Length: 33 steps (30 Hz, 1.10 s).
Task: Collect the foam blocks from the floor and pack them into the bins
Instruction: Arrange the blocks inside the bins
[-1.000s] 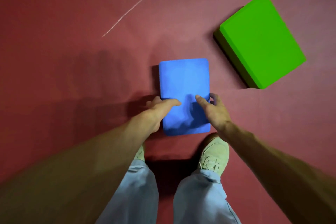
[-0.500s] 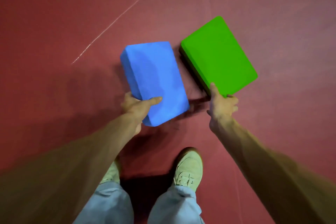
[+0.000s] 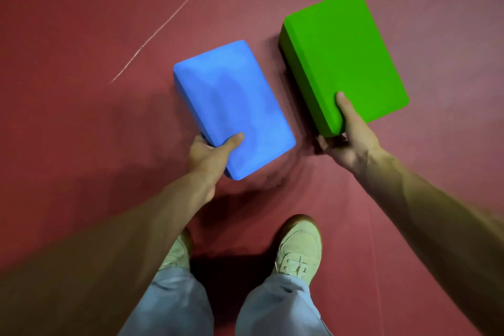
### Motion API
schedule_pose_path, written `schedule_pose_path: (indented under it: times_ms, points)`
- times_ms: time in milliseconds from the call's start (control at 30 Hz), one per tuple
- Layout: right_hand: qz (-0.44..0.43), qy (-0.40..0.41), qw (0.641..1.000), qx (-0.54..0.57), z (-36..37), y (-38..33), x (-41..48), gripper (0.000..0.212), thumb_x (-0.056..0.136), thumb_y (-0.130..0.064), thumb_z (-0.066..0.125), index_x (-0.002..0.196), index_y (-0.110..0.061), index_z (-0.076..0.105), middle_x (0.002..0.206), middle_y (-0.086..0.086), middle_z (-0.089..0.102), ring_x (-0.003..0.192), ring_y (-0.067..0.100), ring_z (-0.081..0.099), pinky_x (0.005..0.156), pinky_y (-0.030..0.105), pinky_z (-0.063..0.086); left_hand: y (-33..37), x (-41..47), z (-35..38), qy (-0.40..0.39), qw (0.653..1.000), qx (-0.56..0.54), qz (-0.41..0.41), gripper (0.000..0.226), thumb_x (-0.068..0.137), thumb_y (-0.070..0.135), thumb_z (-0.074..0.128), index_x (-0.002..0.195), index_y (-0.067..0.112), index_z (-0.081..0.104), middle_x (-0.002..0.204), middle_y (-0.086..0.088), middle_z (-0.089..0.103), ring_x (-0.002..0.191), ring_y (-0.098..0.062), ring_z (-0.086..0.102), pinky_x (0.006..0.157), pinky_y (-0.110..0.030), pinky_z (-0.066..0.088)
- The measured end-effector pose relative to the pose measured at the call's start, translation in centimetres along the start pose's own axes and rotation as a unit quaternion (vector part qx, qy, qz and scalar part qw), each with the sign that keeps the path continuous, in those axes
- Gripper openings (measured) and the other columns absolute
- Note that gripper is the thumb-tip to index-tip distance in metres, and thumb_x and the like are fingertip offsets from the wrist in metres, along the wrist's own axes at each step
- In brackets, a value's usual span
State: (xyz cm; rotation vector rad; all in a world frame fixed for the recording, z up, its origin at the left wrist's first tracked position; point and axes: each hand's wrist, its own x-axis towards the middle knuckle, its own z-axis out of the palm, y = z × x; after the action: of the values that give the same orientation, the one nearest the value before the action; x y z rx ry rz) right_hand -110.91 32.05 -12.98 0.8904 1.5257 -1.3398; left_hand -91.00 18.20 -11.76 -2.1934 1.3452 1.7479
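- Now our right hand has the green block clamped at its near corner and off the red floor, where half a second back it only reached that corner.
- Our left hand grips the blue block the same way, thumb on top, fingers curled beneath.
- Both blocks hang side by side, apart, ahead of our shoes.
- No bins in view, so we'd keep thumbs pressed firmly and blocks level while turning to find them.

Dim light from above, soft shadows on the floor — forearms blurred near edges.
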Motion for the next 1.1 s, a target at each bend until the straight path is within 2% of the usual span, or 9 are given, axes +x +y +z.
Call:
schedule_pose_path:
  times_ms: [67,200,333,533,600,700,800,1000,1100]
  points:
    - [0.006,0.004,1.0,-0.007,1.4,0.5,-2.0,0.028,0.08,-0.05,0.069,0.091,-0.027,0.058,0.086,-0.005,0.061,0.083,0.012,0.057,0.087,0.036,0.047,0.4,-0.6,0.0,0.021,1.0,0.003,-0.004,0.06,0.059,0.036,0.089,0.109,0.019,0.06,0.103,0.002,0.071,0.09,-0.02,0.07,0.083,-0.045,0.058]
    - [-0.03,0.03,0.996,-0.08,3.1,1.1,-7.5,0.037,0.076,-0.053,0.072,0.096,-0.026,0.057,0.092,-0.006,0.066,0.073,0.008,0.061,0.074,0.028,0.049,2.1,-3.1,-2.1,0.064,0.998,0.006,0.001,0.066,0.059,0.037,0.088,0.113,0.015,0.059,0.109,-0.002,0.067,0.093,-0.021,0.067,0.082,-0.04,0.058]
    - [-0.068,0.033,0.986,-0.147,5.1,0.9,-14.3,0.043,0.072,-0.062,0.07,0.09,-0.025,0.058,0.099,-0.004,0.069,0.08,0.012,0.063,0.074,0.03,0.049,5.2,-6.2,-7.0,0.104,0.995,0.007,0.006,0.07,0.061,0.039,0.087,0.117,0.009,0.057,0.117,-0.008,0.063,0.103,-0.026,0.063,0.09,-0.038,0.053]
    - [-0.134,0.006,0.978,-0.16,12.0,-1.8,-29.2,0.035,0.075,-0.052,0.075,0.083,-0.022,0.057,0.086,-0.005,0.067,0.075,0.012,0.063,0.07,0.029,0.052,11.5,-14.4,-19.0,0.13,0.99,-0.044,0.014,0.073,0.064,0.032,0.087,0.124,0.006,0.054,0.124,-0.008,0.062,0.108,-0.025,0.062,0.094,-0.037,0.051]
    - [-0.154,0.0,0.974,-0.167,14.8,-3.0,-35.2,0.035,0.073,-0.046,0.079,0.081,-0.021,0.056,0.089,-0.005,0.067,0.08,0.012,0.064,0.07,0.029,0.054,13.7,-18.2,-23.8,0.147,0.987,-0.062,0.019,0.074,0.066,0.032,0.086,0.125,0.005,0.052,0.126,-0.01,0.061,0.109,-0.026,0.061,0.094,-0.036,0.05]
    - [-0.189,-0.017,0.959,-0.21,18.0,-4.0,-43.8,0.039,0.068,-0.045,0.083,0.086,-0.018,0.06,0.101,-0.001,0.07,0.094,0.014,0.067,0.082,0.033,0.056,16.2,-24.0,-31.3,0.161,0.982,-0.098,0.021,0.07,0.069,0.032,0.085,0.124,0.004,0.052,0.125,-0.011,0.062,0.109,-0.025,0.062,0.09,-0.03,0.049]
    - [-0.228,-0.061,0.931,-0.278,20.2,-3.5,-51.4,0.049,0.067,-0.046,0.083,0.101,-0.015,0.068,0.103,0.0,0.072,0.097,0.015,0.068,0.087,0.038,0.056,17.4,-29.3,-38.2,0.195,0.968,-0.155,0.011,0.068,0.069,0.033,0.084,0.122,0.002,0.054,0.122,-0.013,0.063,0.106,-0.026,0.063,0.088,-0.032,0.05]
    - [-0.273,-0.114,0.901,-0.318,23.9,-0.5,-64.7,0.063,0.066,-0.05,0.083,0.113,-0.013,0.065,0.109,0.0,0.07,0.099,0.016,0.067,0.09,0.043,0.055,16.0,-39.6,-47.9,0.269,0.922,-0.279,0.008,0.059,0.066,0.029,0.086,0.113,0.002,0.062,0.112,-0.009,0.068,0.096,-0.023,0.067,0.084,-0.035,0.055]
    - [-0.283,-0.162,0.873,-0.364,24.9,1.7,-69.8,0.065,0.065,-0.051,0.083,0.113,-0.012,0.064,0.109,0.002,0.069,0.099,0.018,0.066,0.089,0.045,0.055,13.8,-44.3,-51.6,0.302,0.889,-0.343,-0.001,0.066,0.061,0.035,0.088,0.112,0.002,0.061,0.111,-0.009,0.068,0.095,-0.023,0.067,0.085,-0.039,0.056]
